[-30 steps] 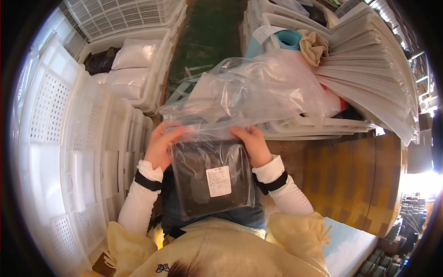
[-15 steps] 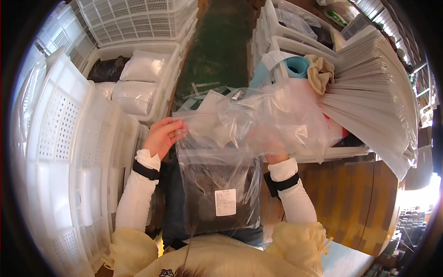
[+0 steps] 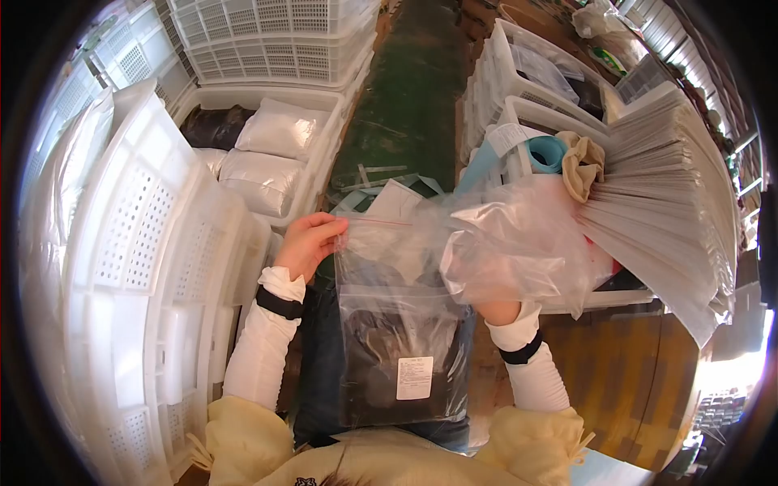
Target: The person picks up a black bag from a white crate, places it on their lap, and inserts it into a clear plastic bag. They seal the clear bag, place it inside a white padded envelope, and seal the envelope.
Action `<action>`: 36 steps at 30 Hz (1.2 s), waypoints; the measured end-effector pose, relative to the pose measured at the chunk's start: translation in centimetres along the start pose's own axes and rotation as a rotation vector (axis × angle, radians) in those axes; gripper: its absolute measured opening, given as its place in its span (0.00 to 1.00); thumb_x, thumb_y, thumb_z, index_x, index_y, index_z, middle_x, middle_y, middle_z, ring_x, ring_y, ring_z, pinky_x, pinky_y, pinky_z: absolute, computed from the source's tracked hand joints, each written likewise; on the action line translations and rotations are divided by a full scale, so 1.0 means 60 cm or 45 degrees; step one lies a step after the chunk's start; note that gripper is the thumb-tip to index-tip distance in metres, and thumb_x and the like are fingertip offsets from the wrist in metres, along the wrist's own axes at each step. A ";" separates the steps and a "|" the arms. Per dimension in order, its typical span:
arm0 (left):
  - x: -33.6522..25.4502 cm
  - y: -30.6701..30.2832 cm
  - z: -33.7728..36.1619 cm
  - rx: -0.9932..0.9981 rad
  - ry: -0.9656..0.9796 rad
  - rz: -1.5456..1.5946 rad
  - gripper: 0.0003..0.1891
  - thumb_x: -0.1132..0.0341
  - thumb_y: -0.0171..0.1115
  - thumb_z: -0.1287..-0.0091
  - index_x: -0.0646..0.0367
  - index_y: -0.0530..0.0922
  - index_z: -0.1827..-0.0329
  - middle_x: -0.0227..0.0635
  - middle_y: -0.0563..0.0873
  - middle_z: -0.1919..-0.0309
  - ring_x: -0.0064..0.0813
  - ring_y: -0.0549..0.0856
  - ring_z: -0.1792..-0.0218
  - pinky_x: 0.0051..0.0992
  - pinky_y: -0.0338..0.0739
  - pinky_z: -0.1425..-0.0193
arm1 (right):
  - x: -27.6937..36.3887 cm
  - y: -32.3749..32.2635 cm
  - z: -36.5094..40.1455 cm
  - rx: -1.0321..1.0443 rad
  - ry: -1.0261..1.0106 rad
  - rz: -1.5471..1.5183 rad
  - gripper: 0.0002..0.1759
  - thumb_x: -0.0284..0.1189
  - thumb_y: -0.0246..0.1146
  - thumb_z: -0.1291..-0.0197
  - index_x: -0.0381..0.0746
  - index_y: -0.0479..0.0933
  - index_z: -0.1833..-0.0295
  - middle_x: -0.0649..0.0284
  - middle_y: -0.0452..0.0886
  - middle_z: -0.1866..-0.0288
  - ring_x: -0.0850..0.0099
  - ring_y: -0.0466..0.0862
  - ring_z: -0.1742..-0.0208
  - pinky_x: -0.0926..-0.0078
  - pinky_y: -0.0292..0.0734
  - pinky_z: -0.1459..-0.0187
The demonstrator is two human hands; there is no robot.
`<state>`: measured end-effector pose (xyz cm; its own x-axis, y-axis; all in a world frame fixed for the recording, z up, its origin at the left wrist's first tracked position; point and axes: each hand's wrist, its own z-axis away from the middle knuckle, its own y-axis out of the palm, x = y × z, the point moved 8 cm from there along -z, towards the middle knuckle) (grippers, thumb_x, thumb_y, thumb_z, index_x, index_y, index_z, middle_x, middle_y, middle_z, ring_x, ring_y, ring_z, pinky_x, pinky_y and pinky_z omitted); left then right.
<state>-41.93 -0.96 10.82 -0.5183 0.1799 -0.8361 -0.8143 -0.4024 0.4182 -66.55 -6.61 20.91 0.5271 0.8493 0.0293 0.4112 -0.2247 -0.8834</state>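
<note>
A clear zip bag [image 3: 389,251] with a thin red line along its top edge is stretched out in front of me. My left hand [image 3: 310,245] is closed, pinching the bag's upper left corner between thumb and fingers. Loose clear plastic film [image 3: 527,235] billows over my right hand [image 3: 490,287], whose fingers are blurred and hidden behind it. Below, over my lap, lies a dark packed item [image 3: 373,356] in clear plastic, bearing a white printed label [image 3: 414,378].
White crates [image 3: 134,219] stand on the left, one holding white packets [image 3: 263,178]. At right, a fanned stack of white sheets or bags [image 3: 664,186] leans by a blue roll [image 3: 545,154] and beige cloth [image 3: 580,166]. A green strip [image 3: 397,97] runs ahead; brown cartons [image 3: 600,373] are lower right.
The whole view has shifted, so things appear farther right and lower. The loose film has drawn rightward and bunched over my right hand, uncovering more of the bag's top edge. My left hand keeps its pinch.
</note>
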 end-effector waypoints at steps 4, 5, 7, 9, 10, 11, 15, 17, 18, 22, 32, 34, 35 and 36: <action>-0.007 -0.007 0.000 0.009 -0.006 -0.080 0.04 0.72 0.63 0.39 0.62 0.78 0.66 0.31 0.81 0.72 0.21 0.80 0.70 0.20 0.74 0.64 | 0.044 -0.003 -0.070 0.012 0.177 -0.301 0.20 0.37 0.64 0.45 0.39 0.76 0.49 0.56 0.79 0.50 0.57 0.79 0.52 0.64 0.72 0.49; -0.005 -0.011 -0.002 0.019 -0.020 -0.079 0.03 0.72 0.63 0.39 0.63 0.78 0.67 0.31 0.81 0.72 0.21 0.79 0.70 0.20 0.74 0.64 | 0.058 0.004 -0.090 -0.038 0.134 -0.311 0.19 0.37 0.64 0.45 0.39 0.76 0.50 0.56 0.79 0.50 0.58 0.79 0.53 0.65 0.72 0.50; -0.005 -0.015 -0.002 0.036 -0.004 -0.073 0.03 0.73 0.63 0.40 0.63 0.77 0.67 0.31 0.81 0.72 0.21 0.79 0.70 0.20 0.73 0.64 | 0.079 0.025 -0.128 -0.137 0.045 -0.333 0.18 0.36 0.64 0.46 0.41 0.78 0.51 0.57 0.80 0.51 0.59 0.79 0.53 0.68 0.72 0.51; -0.010 -0.013 -0.002 0.054 0.059 -0.065 0.03 0.74 0.63 0.40 0.63 0.77 0.68 0.32 0.81 0.72 0.21 0.79 0.71 0.20 0.72 0.64 | 0.079 0.089 -0.159 0.163 0.078 -0.585 0.15 0.35 0.64 0.47 0.39 0.79 0.55 0.57 0.81 0.55 0.61 0.80 0.57 0.69 0.73 0.55; -0.013 -0.012 -0.002 0.054 0.090 -0.093 0.03 0.74 0.63 0.40 0.63 0.77 0.68 0.32 0.81 0.72 0.22 0.79 0.70 0.20 0.72 0.64 | 0.083 0.110 -0.174 0.313 0.096 -0.708 0.14 0.34 0.64 0.48 0.39 0.80 0.58 0.57 0.82 0.58 0.62 0.81 0.59 0.70 0.74 0.57; -0.016 -0.010 -0.002 0.055 0.120 -0.122 0.03 0.74 0.63 0.41 0.63 0.77 0.67 0.32 0.81 0.72 0.22 0.79 0.70 0.20 0.72 0.64 | 0.084 0.131 -0.186 0.506 0.142 -0.809 0.13 0.33 0.64 0.49 0.38 0.81 0.60 0.58 0.82 0.61 0.64 0.81 0.61 0.71 0.74 0.59; -0.022 0.002 0.006 0.073 0.082 -0.127 0.04 0.75 0.63 0.42 0.64 0.78 0.65 0.33 0.82 0.71 0.21 0.79 0.70 0.20 0.72 0.63 | 0.099 0.168 -0.204 0.881 0.221 -1.104 0.11 0.32 0.66 0.56 0.35 0.81 0.68 0.58 0.82 0.73 0.69 0.81 0.69 0.73 0.74 0.65; -0.023 0.008 0.005 0.090 0.068 -0.193 0.05 0.75 0.63 0.42 0.65 0.79 0.64 0.33 0.82 0.71 0.21 0.79 0.69 0.19 0.72 0.63 | 0.095 0.179 -0.205 0.879 0.229 -1.167 0.11 0.31 0.66 0.59 0.35 0.81 0.70 0.59 0.81 0.76 0.71 0.80 0.72 0.74 0.73 0.67; -0.022 0.010 0.005 0.099 0.060 -0.225 0.05 0.76 0.63 0.42 0.65 0.79 0.64 0.33 0.82 0.71 0.21 0.79 0.69 0.19 0.72 0.62 | 0.096 0.176 -0.207 0.887 0.243 -1.181 0.11 0.31 0.66 0.60 0.35 0.81 0.70 0.59 0.81 0.77 0.72 0.79 0.73 0.75 0.73 0.67; -0.021 0.006 -0.006 0.134 0.194 -0.320 0.05 0.74 0.63 0.42 0.65 0.80 0.64 0.32 0.82 0.71 0.19 0.79 0.70 0.19 0.72 0.62 | 0.092 0.169 -0.202 0.840 0.262 -1.253 0.11 0.31 0.66 0.60 0.35 0.81 0.72 0.62 0.80 0.78 0.75 0.78 0.74 0.77 0.71 0.70; -0.023 0.012 -0.001 0.098 0.159 -0.243 0.03 0.73 0.61 0.42 0.63 0.78 0.68 0.30 0.81 0.73 0.19 0.78 0.71 0.18 0.71 0.63 | 0.057 0.182 -0.179 1.059 0.422 -1.130 0.11 0.31 0.65 0.52 0.33 0.80 0.69 0.64 0.81 0.74 0.77 0.78 0.70 0.79 0.71 0.65; -0.024 0.015 -0.001 0.117 0.180 -0.265 0.03 0.73 0.61 0.42 0.63 0.78 0.68 0.29 0.80 0.73 0.18 0.77 0.71 0.18 0.70 0.63 | 0.058 0.183 -0.180 1.045 0.394 -1.025 0.11 0.31 0.64 0.51 0.32 0.79 0.68 0.64 0.80 0.74 0.77 0.77 0.70 0.78 0.71 0.66; -0.023 0.017 -0.003 0.137 0.173 -0.295 0.03 0.73 0.60 0.42 0.63 0.78 0.69 0.29 0.80 0.73 0.18 0.77 0.71 0.18 0.70 0.64 | 0.060 0.180 -0.181 0.977 0.353 -1.000 0.11 0.31 0.64 0.51 0.32 0.79 0.67 0.64 0.80 0.75 0.77 0.77 0.71 0.78 0.70 0.66; -0.023 0.019 -0.004 0.156 0.167 -0.324 0.02 0.73 0.60 0.42 0.63 0.78 0.69 0.29 0.80 0.73 0.18 0.77 0.71 0.18 0.70 0.64 | 0.062 0.178 -0.179 0.910 0.311 -0.974 0.11 0.31 0.64 0.51 0.32 0.79 0.67 0.64 0.79 0.75 0.77 0.77 0.71 0.78 0.70 0.66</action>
<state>-42.08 -1.88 12.34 -0.2618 0.1406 -0.9548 -0.9433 -0.2464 0.2223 -52.20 -10.99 16.61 0.4813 0.5098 0.7131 0.2066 0.7246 -0.6575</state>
